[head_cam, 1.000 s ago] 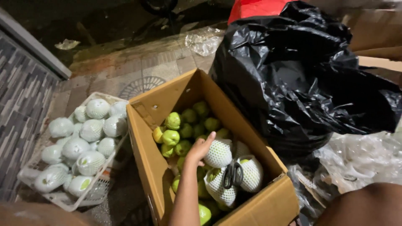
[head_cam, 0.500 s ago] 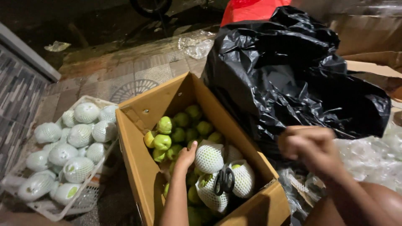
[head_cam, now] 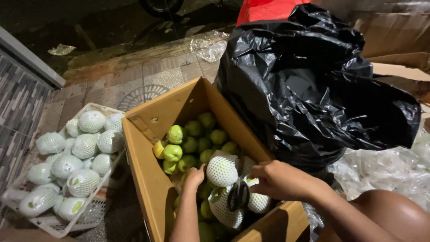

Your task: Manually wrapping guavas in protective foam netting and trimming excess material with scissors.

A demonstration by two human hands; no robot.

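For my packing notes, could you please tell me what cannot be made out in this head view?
- Left hand: its fingers are behind a net-wrapped fruit, so the grip is unclear.
- Scissors: the blades are hidden among the wrapped fruit.
- Black plastic bag: opaque, so its contents are hidden.
- Cardboard box: its near end is cut off by the bottom edge.
- White basket: its floor is covered by wrapped fruit.

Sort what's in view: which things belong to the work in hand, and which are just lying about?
In use:
left hand and right hand on netted fruit
box of green fruit
scissors
crate of wrapped fruit

Lying about:
black bag
clear plastic
red thing
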